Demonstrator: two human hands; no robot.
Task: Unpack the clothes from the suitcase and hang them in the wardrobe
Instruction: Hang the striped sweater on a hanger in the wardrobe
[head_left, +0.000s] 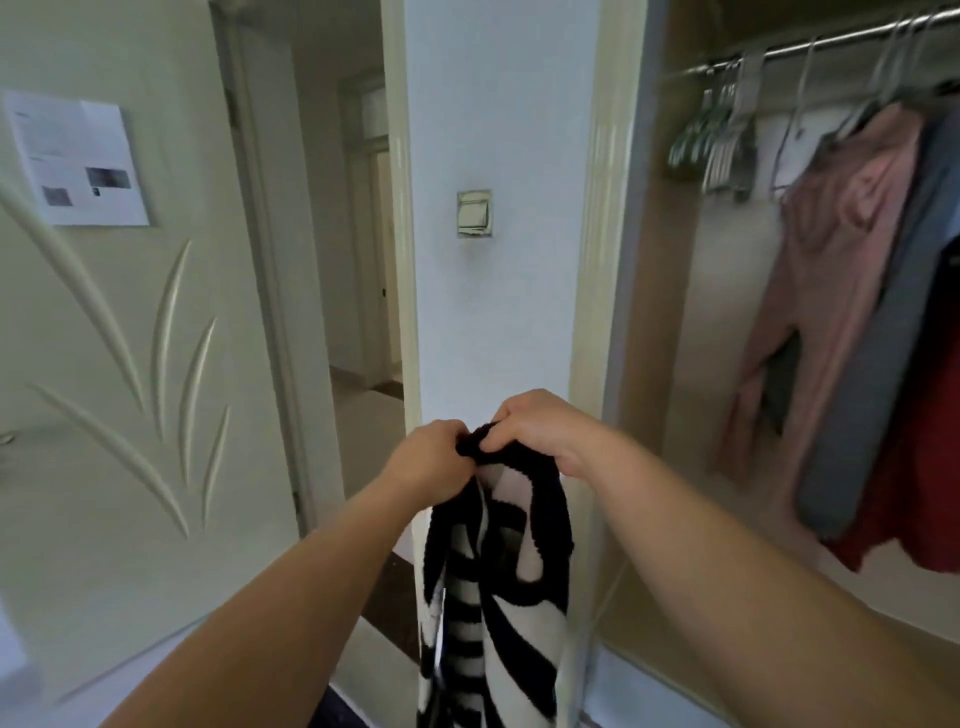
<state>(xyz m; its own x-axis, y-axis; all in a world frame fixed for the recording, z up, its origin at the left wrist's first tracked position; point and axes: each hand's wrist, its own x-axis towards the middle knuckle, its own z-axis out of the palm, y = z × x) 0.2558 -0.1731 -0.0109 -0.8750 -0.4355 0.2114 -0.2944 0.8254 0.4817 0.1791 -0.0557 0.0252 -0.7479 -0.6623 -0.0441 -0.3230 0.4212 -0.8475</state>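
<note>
A black-and-white striped knit garment (498, 597) hangs down in front of me, held up by its black top edge. My left hand (428, 457) and my right hand (540, 426) both pinch that edge, close together, fingers curled round the fabric. The wardrobe (675, 312) stands open to the right. Its metal rail (831, 41) carries several empty hangers (722, 135), a pink garment (831, 270), a grey one (883, 364) and a red one (914, 493). The suitcase is out of view.
A cream door with a leaf relief (130, 364) stands open on the left, a printed sheet (78, 161) stuck to it. Beyond it a hallway (358, 312) leads away. A light switch (474, 213) sits on the white wall section between doorway and wardrobe.
</note>
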